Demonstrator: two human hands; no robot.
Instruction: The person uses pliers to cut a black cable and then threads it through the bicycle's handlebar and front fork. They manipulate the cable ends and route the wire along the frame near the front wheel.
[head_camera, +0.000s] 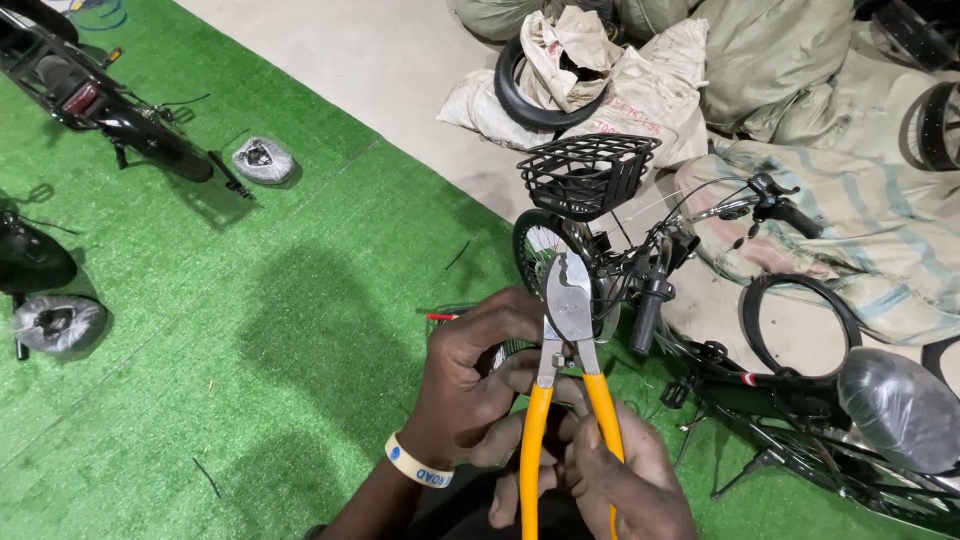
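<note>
Place: on green artificial turf (250, 330) beside a bare concrete floor (400, 70), seen from above the person's own hands.
Cutter: a cable cutter (568, 330) with yellow handles and curved grey blades stands upright in front of the chest, blades up, just before the bicycle (720, 370) and its front wheel (535, 250).
Blades: they look closed or nearly so; whether anything lies between them cannot be told.
Left hand: the left hand (475, 385), a pale wristband (418, 462) on its wrist, is curled with fingers pressed together near the pivot and the left handle; what it pinches there, if anything, is hidden.
Right hand: the right hand (620, 470) is wrapped shut round the lower yellow handles, fingers folded.
Doing it well: as a judgement, a firm grip low on the handles gives leverage, and the left fingers are best kept away from the blades while they close.
Bicycle: black frame, a black wire basket (585, 172) over the wheel, handlebar grips (790, 215) to the right, a wrapped saddle (900, 410) at the lower right.
Around: sacks (800, 90) and tyres (530, 100) are piled on the concrete; another bicycle (90, 100) and wrapped parts (262, 160) lie well apart to the left.
</note>
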